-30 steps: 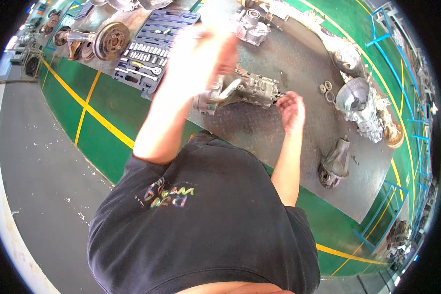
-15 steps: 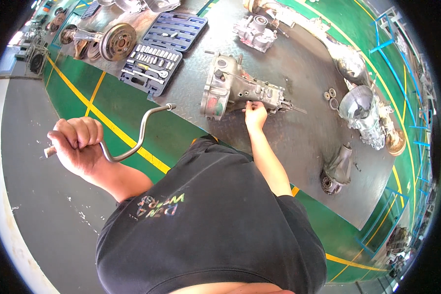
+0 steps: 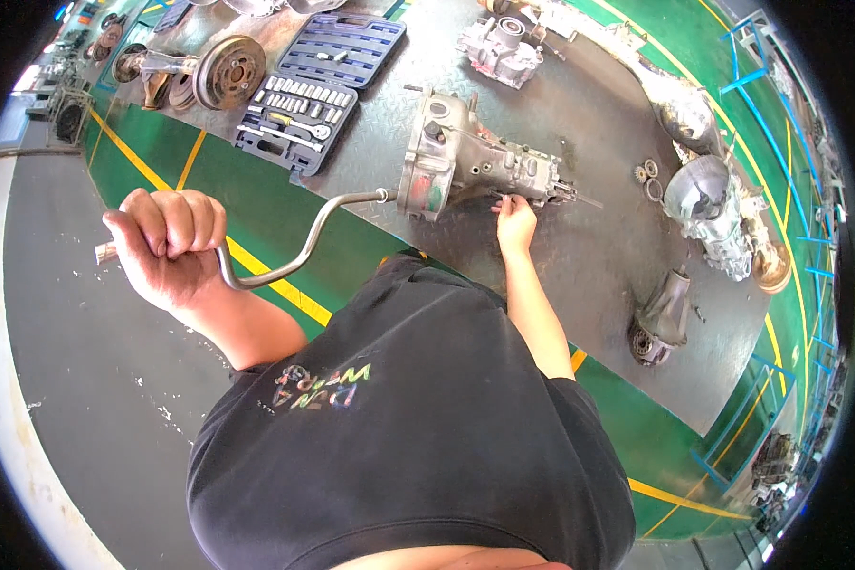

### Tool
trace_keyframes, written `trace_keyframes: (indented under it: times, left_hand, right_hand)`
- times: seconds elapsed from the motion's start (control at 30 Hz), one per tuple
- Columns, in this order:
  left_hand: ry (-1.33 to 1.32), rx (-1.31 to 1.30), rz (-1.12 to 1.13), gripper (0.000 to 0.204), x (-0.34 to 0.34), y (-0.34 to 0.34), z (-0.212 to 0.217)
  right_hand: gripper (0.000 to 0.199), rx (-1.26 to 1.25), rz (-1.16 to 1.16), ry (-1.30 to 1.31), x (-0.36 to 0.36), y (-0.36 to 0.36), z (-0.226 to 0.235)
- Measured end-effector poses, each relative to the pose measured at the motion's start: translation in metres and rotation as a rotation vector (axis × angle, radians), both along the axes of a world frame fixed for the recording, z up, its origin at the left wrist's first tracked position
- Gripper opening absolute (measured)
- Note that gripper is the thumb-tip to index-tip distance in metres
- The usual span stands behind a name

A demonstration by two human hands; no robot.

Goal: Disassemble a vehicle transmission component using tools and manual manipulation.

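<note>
My left hand [image 3: 173,242], raised at the left, is wrapped round the straight end of a bent steel speed brace [image 3: 306,249]. The brace's socket end lies beside the near left flange of a grey metal gearbox housing [image 3: 475,157]; whether they touch I cannot tell. The gearbox rests on its side on the metal-topped table [image 3: 579,285], its shaft end to the right. My right hand [image 3: 515,223] is closed at the near side of the gearbox, thumb and fingertips pinched against it. Something small and dark shows at those fingertips, too small to name.
Beyond the gearbox to the left lies an open blue socket set case [image 3: 299,128]. A brake drum on an axle [image 3: 228,71] sits farther left. Another metal housing [image 3: 502,49] stands at the back. To the right are bearing rings [image 3: 648,176], a bell housing [image 3: 708,214] and a tapered casing [image 3: 660,323].
My left hand has carried the speed brace to the right, bringing its socket end close to the gearbox flange. My right hand has shifted slightly right along the gearbox. The view has moved a little.
</note>
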State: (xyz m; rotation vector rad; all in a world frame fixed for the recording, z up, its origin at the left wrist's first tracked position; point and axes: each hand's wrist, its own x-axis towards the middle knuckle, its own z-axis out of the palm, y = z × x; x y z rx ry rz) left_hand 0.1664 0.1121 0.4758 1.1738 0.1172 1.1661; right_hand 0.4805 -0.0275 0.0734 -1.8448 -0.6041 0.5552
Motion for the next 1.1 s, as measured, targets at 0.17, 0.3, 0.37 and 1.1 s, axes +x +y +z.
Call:
trace_keyframes:
  times: [0.17,0.3,0.37,1.1]
  left_hand:
    - [0.043,-0.015,-0.002,0.053,0.007,0.002,-0.004]
    - [0.071,-0.012,0.045,0.054,0.010,0.000,-0.007]
    - [0.108,0.040,0.027,0.054,0.014,0.000,-0.006]
    - [0.600,0.349,-0.150,0.045,0.333,-0.066,-0.075]
  right_hand:
    - [0.023,-0.133,0.126,-0.320,0.002,0.009,0.010]
    - [0.038,-0.462,0.172,-0.586,-0.004,0.015,0.010]
    - [0.045,-0.515,0.244,-0.523,-0.008,0.013,0.008]
    - [0.024,0.971,0.311,0.274,0.033,-0.043,0.191]
